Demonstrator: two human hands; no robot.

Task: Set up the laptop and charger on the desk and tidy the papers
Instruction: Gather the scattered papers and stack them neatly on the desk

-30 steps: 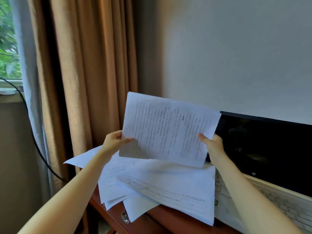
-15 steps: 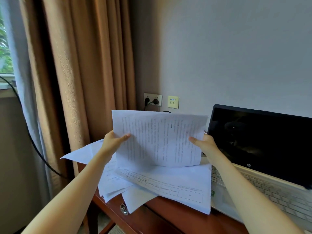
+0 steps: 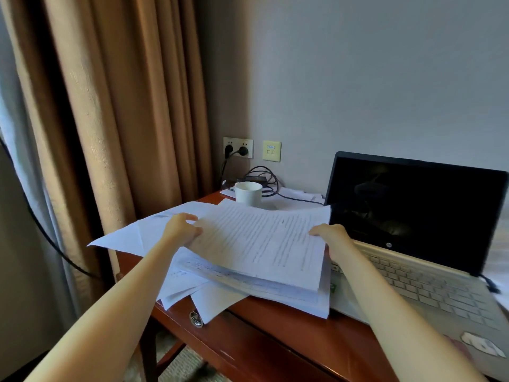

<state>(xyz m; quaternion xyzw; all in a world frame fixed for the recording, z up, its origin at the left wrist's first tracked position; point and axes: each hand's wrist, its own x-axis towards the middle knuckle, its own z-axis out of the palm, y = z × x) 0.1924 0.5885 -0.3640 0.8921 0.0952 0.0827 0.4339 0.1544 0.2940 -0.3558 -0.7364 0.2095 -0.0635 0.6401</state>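
A printed sheet (image 3: 264, 244) is held by both hands low over the paper pile (image 3: 248, 292) at the front-left corner of the desk (image 3: 275, 343); L hand (image 3: 181, 230) is set at the sheet's left edge w/ fingers curled round it; R hand (image 3: 334, 238) is set at the right edge, thumb laid on top, other fingers hidden beneath; the sheet is thus stretched between the two grips, text side up, slightly tilted; whether it touches the pile cannot be told. The pile is fanned out untidily; several sheets overhang the desk's left & front edges, one just beside the drawer knob (image 3: 196, 318). The laptop (image 3: 413, 221) is stood open on the desk's right part, screen dark, its left side touched by the pile. A white cup (image 3: 248, 192) is placed near the back edge; the charger brick (image 3: 254, 179) is seen behind it at the back-left corner, below the wall socket (image 3: 238, 147). A brown curtain (image 3: 124, 106) is hung left of the desk.
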